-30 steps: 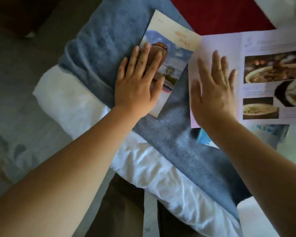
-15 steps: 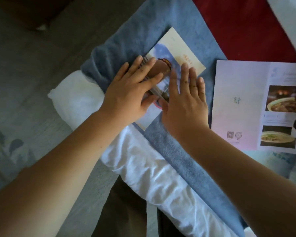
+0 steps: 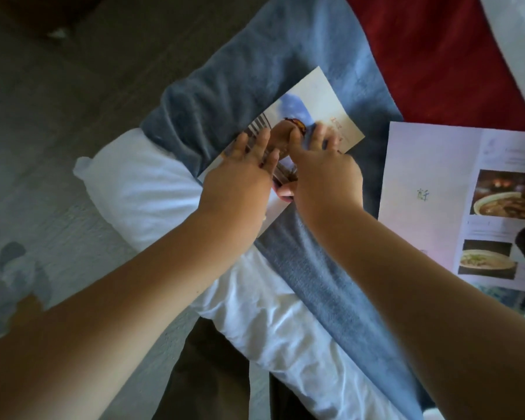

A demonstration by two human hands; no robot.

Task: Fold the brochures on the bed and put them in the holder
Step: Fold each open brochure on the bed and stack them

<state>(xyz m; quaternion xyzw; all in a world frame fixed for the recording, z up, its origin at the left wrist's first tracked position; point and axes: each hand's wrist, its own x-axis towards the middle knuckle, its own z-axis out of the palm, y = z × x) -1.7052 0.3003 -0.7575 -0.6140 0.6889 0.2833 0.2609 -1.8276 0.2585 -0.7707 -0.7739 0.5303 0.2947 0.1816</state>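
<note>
Bedding fills most of what you are looking down at: the bed (image 3: pixel 152 189), in a crumpled white sheet, runs from the left middle to the near right, with grey floor (image 3: pixel 43 131) to its left. A blue blanket (image 3: pixel 255 71) lies across the bed from far to near, and a red cloth (image 3: pixel 431 56) shows beyond it at the far right. On the right an open brochure (image 3: pixel 422 165) lies flat, with pictures of bowls of food on its right side. The folded brochure (image 3: pixel 322 98) lies aslant on the blanket in the middle, left of the open one and apart from it, its near corner reaching over the white sheet. Both your hands are on it, close side by side. Your left hand (image 3: pixel 240 183) lies flat with fingers straight, its grip open, pressing the paper down. Your right hand (image 3: pixel 328 177) stretches its fingers forward onto the paper, tips blurred; its grip is open too, curled round nothing.
</note>
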